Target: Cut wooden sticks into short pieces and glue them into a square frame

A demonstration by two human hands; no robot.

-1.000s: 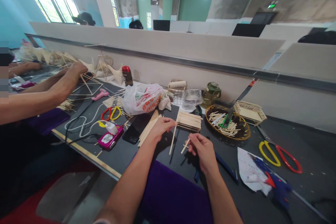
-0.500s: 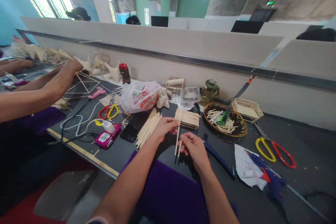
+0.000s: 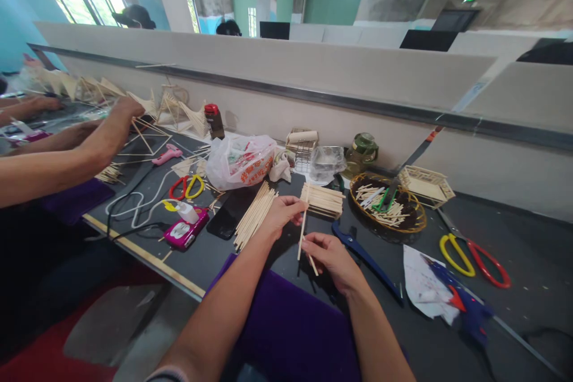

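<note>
In the head view, my left hand [image 3: 283, 216] pinches the upper part of a thin wooden stick [image 3: 301, 243], which points down toward the table. My right hand [image 3: 329, 258] is closed on a second, shorter-looking stick [image 3: 314, 267]; its lower end slants out to the right and its upper part is hidden by the fingers. The right fingertips are at the first stick, though whether they touch it I cannot tell. Just beyond my hands lies a neat stack of sticks [image 3: 323, 200]. Loose long sticks [image 3: 256, 216] lie left of my left hand.
A blue-handled tool [image 3: 369, 258] lies right of my right hand. Further right are a wicker basket [image 3: 421, 222] of short sticks, scissors [image 3: 455, 255] and a blue glue gun [image 3: 474, 313]. Left are a phone [image 3: 226, 218] and purple power strip [image 3: 185, 230]. Another person's arm [image 3: 85, 152] reaches in.
The right hand's stick has turned from nearly parallel with the left one to a slant, its lower end swung right. My left hand keeps its pinch. The view has shifted slightly.
</note>
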